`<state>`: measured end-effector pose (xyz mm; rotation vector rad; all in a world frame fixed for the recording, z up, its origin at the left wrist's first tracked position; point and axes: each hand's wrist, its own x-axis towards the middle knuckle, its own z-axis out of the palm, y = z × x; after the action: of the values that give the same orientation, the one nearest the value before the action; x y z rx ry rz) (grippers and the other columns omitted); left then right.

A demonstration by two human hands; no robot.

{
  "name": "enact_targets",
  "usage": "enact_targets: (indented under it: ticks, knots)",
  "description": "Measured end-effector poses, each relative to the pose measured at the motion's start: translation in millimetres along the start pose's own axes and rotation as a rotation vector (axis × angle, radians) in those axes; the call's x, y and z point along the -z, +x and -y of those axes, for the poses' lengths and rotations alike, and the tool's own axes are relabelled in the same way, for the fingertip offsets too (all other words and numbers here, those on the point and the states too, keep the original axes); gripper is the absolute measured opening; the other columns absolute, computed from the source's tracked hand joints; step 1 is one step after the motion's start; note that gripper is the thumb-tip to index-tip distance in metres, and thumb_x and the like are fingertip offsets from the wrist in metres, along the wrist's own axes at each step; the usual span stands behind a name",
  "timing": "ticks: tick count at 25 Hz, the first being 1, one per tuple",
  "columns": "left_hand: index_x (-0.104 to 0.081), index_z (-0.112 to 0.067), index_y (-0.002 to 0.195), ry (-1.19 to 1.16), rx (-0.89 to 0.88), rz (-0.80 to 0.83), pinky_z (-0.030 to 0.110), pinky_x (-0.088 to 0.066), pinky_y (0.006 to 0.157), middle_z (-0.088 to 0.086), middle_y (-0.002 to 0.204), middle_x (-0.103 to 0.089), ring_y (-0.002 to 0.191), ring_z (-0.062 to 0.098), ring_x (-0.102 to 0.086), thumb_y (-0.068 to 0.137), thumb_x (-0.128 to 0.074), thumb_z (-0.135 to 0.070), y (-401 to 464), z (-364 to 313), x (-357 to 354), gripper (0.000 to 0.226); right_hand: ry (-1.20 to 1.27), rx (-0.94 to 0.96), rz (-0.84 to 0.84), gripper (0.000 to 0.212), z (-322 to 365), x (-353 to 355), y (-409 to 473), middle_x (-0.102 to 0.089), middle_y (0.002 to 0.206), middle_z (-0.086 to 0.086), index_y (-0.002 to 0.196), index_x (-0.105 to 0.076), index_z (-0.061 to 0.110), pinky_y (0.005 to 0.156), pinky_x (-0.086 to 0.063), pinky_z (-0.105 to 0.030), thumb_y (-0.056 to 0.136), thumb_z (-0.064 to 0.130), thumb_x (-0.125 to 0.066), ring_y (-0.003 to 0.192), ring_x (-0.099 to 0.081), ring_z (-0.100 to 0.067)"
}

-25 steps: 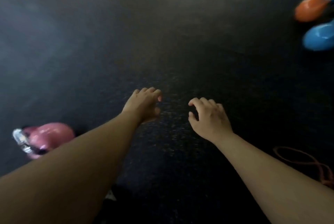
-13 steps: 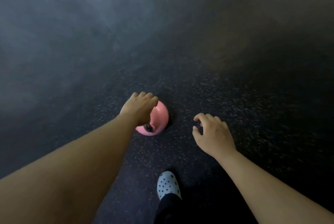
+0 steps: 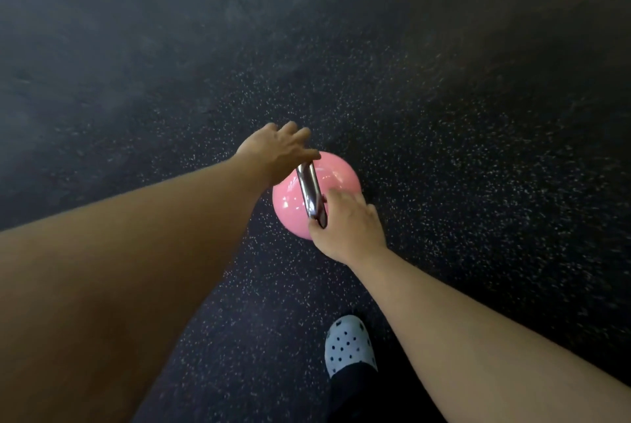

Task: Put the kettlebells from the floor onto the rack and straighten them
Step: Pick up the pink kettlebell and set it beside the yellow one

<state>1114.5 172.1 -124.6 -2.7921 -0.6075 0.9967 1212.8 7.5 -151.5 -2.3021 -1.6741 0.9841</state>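
A glossy pink kettlebell [image 3: 333, 173] with a chrome handle [image 3: 310, 192] stands on the dark speckled floor at the centre of the view. My left hand [image 3: 278, 149] lies over the far end of the handle with its fingers spread and the thumb touching the metal. My right hand [image 3: 348, 224] is cupped over the near end of the handle, which sits between thumb and fingers. The lower part of the bell is hidden under my right hand. No rack is in view.
My foot in a pale blue perforated clog [image 3: 348, 344] stands on the floor just below the kettlebell. Dark rubber flooring [image 3: 478, 149] spreads all around.
The view has swung down onto the pink kettlebell, which now sits at centre. Both hands have come down to the handle's two ends; the right hand has closed on the near end.
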Motion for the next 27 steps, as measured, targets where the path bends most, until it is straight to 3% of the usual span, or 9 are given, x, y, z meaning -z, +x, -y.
enact_targets:
  ticks: [2, 4, 6, 9, 12, 14, 19, 24, 27]
  knots:
    - [-0.035, -0.029, 0.145, -0.06, -0.052, -0.014, 0.044, -0.042, 0.105, 0.006, 0.151, -0.035, 0.138, 0.029, -0.032, 0.091, -0.066, -0.026, 11.8, -1.9, -9.2, 0.063, 0.133, -0.074, 0.056, 0.028, 2.6, -15.7, 8.5, -0.063, 0.102, -0.003, 0.101, -0.059, 0.018, 0.089, -0.05, -0.046, 0.086, 0.041, -0.063, 0.1, -0.057, -0.024]
    - [-0.048, -0.019, 0.134, -0.155, -0.142, -0.049, 0.043, -0.032, 0.113, 0.003, 0.145, -0.045, 0.142, 0.028, -0.027, 0.093, -0.062, -0.024, 20.7, -4.7, -14.9, 0.044, 0.441, -0.177, 0.132, 0.015, -0.3, -24.6, 13.7, -0.062, 0.082, 0.001, 0.082, -0.058, 0.02, 0.07, -0.053, -0.035, 0.086, 0.03, -0.068, 0.081, -0.061, -0.022]
    - [-0.056, -0.013, 0.121, -0.272, -0.236, -0.058, 0.039, -0.03, 0.113, 0.003, 0.13, -0.055, 0.137, 0.026, -0.036, 0.094, -0.06, -0.019, 24.3, -5.4, -14.5, 0.027, 0.594, -0.231, 0.163, 0.014, -6.9, -26.3, 10.3, -0.058, 0.074, 0.004, 0.079, -0.057, 0.02, 0.056, -0.045, -0.026, 0.086, 0.022, -0.069, 0.069, -0.057, -0.017]
    - [-0.06, -0.021, 0.104, -0.399, -0.273, 0.067, 0.034, -0.046, 0.087, -0.004, 0.103, -0.056, 0.1, 0.016, -0.051, 0.089, -0.068, -0.026, 24.3, -25.1, 6.7, 0.017, 0.612, -0.273, 0.131, 0.011, -41.1, -8.4, -11.4, -0.057, 0.076, 0.005, 0.083, -0.059, 0.02, 0.055, -0.04, -0.022, 0.084, 0.025, -0.069, 0.066, -0.054, -0.012]
    - [-0.058, -0.035, 0.083, -0.543, -0.218, 0.191, 0.028, -0.045, 0.063, -0.01, 0.081, -0.06, 0.074, 0.012, -0.058, 0.084, -0.07, -0.02, 16.1, -60.5, 31.3, 0.019, 0.464, -0.211, 0.062, 0.011, -78.8, 28.1, -38.5, -0.059, 0.075, 0.008, 0.086, -0.066, 0.02, 0.053, -0.037, -0.017, 0.08, 0.027, -0.072, 0.07, -0.057, -0.011]
    - [-0.057, -0.038, 0.077, -0.577, -0.194, 0.208, 0.026, -0.045, 0.058, -0.013, 0.073, -0.061, 0.067, 0.007, -0.059, 0.078, -0.07, -0.022, 9.2, -92.8, 52.5, 0.021, 0.394, -0.193, 0.041, 0.01, -101.5, 51.5, -62.4, -0.059, 0.073, 0.008, 0.076, -0.063, 0.024, 0.051, -0.035, -0.016, 0.077, 0.026, -0.073, 0.066, -0.057, -0.009]
    - [-0.058, -0.033, 0.073, -0.573, -0.29, 0.149, 0.027, -0.044, 0.054, -0.01, 0.068, -0.061, 0.064, 0.01, -0.059, 0.071, -0.065, -0.03, 29.5, -229.5, 146.3, 0.008, 0.341, -0.381, -0.108, 0.018, -206.3, 98.0, -165.4, -0.052, 0.058, 0.007, 0.062, -0.053, 0.021, 0.049, -0.037, -0.019, 0.071, 0.028, -0.068, 0.052, -0.049, -0.007]
    - [-0.062, -0.035, 0.079, -0.437, -0.514, 0.109, 0.031, -0.051, 0.057, -0.011, 0.072, -0.061, 0.065, 0.007, -0.059, 0.074, -0.065, -0.029, 64.8, -378.6, 270.7, 0.008, 0.439, -0.594, -0.335, 0.022, -320.2, 148.7, -293.2, -0.058, 0.057, 0.006, 0.057, -0.054, 0.02, 0.052, -0.043, -0.026, 0.068, 0.032, -0.068, 0.058, -0.06, -0.016]
    - [-0.061, -0.037, 0.079, -0.342, -0.677, 0.029, 0.03, -0.051, 0.056, -0.011, 0.073, -0.061, 0.065, 0.007, -0.059, 0.076, -0.067, -0.031, 71.3, -477.5, 353.1, 0.009, 0.453, -0.704, -0.477, 0.021, -383.6, 188.4, -379.8, -0.06, 0.062, 0.008, 0.064, -0.06, 0.024, 0.054, -0.048, -0.026, 0.071, 0.038, -0.074, 0.06, -0.061, -0.01]
